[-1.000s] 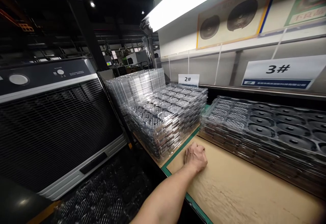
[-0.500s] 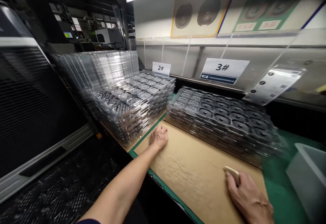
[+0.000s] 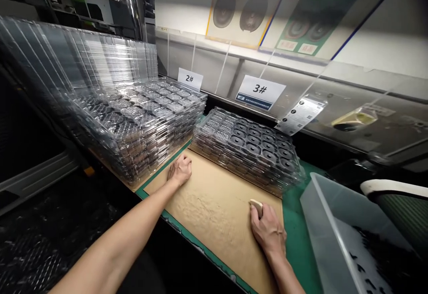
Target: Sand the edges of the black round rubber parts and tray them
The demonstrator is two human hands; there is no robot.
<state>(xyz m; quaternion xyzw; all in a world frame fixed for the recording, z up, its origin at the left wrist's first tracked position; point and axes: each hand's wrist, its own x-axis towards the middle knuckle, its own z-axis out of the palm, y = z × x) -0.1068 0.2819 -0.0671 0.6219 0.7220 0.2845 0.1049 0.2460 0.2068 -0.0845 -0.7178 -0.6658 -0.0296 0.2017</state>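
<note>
My left hand (image 3: 180, 170) rests, fingers curled closed, on the far left part of a brown cardboard sheet (image 3: 214, 236); whatever it may hold is hidden. Near the right edge of the sheet, my right hand (image 3: 268, 230) grips a small pale beige piece with a rounded end (image 3: 257, 205), perhaps a handle. Most of that piece is hidden in the palm. Behind my hands stands a stack of clear plastic trays (image 3: 249, 144), its top tray holding black ring-shaped parts in several pockets.
A taller stack of clear trays (image 3: 143, 120) with upright lids stands at the left. On the right is a translucent bin (image 3: 321, 222) with small black pieces inside. A green mat (image 3: 296, 222) lies under the cardboard. Signs marked 2# (image 3: 190, 79) and 3# (image 3: 261, 92) stand behind.
The view has swung right, bringing more of the bin into sight. Both hands keep about the same places on the cardboard, the right still gripping the beige piece.
</note>
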